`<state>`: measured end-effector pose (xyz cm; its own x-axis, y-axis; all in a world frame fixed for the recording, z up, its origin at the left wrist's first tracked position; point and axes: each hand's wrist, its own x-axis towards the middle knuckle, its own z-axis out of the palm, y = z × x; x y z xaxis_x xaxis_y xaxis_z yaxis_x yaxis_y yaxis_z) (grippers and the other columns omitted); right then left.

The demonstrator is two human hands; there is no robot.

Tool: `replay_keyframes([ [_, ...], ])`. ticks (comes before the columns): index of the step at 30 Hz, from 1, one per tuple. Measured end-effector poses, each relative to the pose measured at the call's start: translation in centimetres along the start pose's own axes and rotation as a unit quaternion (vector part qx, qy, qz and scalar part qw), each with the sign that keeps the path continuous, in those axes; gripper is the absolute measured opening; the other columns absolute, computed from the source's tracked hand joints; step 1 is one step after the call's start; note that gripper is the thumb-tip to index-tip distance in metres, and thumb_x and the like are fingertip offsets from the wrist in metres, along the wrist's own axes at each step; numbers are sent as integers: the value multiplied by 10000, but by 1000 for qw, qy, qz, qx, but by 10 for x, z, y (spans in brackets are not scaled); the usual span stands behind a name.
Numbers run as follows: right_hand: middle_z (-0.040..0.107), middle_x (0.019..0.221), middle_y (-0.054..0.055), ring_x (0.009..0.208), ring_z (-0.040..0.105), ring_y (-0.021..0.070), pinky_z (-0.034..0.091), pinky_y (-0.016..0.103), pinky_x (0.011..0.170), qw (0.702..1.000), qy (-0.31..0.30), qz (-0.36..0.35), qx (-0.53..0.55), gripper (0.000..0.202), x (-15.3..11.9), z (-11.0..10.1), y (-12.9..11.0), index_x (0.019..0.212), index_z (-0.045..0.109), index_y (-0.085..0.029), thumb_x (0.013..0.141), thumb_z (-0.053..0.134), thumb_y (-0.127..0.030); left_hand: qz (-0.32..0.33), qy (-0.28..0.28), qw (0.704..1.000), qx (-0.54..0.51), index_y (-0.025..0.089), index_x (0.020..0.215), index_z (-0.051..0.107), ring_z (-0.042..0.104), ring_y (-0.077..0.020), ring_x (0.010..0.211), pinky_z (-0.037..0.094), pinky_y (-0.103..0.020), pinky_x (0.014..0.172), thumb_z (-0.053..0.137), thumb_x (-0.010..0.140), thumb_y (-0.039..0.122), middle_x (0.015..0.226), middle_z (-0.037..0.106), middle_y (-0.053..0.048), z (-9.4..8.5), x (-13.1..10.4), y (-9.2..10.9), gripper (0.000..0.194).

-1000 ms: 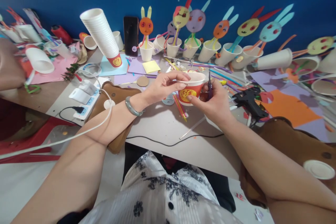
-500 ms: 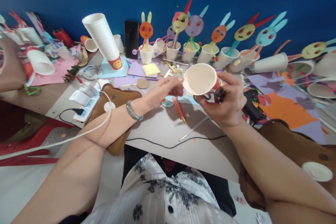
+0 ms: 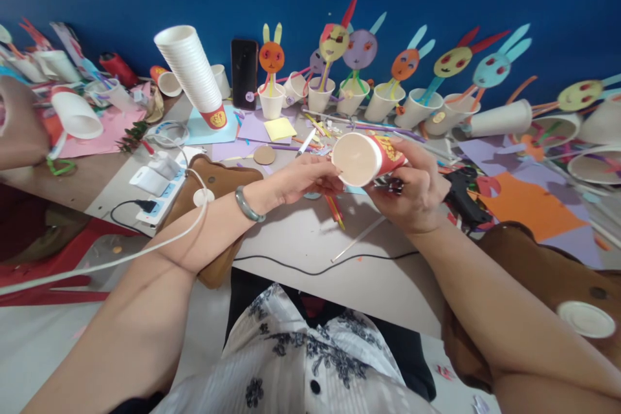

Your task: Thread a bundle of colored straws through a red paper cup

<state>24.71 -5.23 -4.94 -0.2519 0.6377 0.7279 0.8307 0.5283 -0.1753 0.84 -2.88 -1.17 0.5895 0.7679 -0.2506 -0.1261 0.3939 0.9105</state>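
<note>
A white paper cup with a red and gold band is tilted on its side over the table, its open mouth turned left. My right hand is wrapped round its red base end, with a small dark, shiny object partly hidden under the fingers. The fingertips of my left hand pinch the cup's rim on the left. Below the cup, red and yellow strips lie on the table. A white pen-like item lies just behind my left hand.
Behind stand paper cups with rabbit faces, a phone and a tall cup stack. A power strip is at left, a black glue gun at right. Another person's arm shows far left.
The cup has turned from mouth-up to more sideways, showing more of its red band. My right hand has rotated with it, and my left hand has shifted slightly down along the rim.
</note>
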Motion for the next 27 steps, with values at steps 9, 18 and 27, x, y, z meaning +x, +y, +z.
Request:
replay_keyframes([
  [9,668,1382,211,1151,716,332,605,494,807,990,51,-11,129,249,10,-7,-21,1080,495,-257,859,607,-281,31,35,999,23,119,865,707,689,-104,696,568,-265,776,740,840,201,721,731,-34,-1,5,-6,92],
  [18,702,1319,165,1049,723,316,596,441,755,987,59,74,128,351,11,-14,-44,1126,576,-252,809,716,-306,66,-1,996,63,106,829,710,663,-83,693,545,-244,752,820,774,225,747,722,-28,3,4,-11,171],
  [27,754,1143,161,926,735,286,586,437,706,969,93,113,197,196,15,-15,-44,924,467,-271,815,626,-233,38,-135,989,-55,208,1291,588,760,-253,934,608,-434,888,922,646,591,1126,754,-123,5,-7,-3,821],
])
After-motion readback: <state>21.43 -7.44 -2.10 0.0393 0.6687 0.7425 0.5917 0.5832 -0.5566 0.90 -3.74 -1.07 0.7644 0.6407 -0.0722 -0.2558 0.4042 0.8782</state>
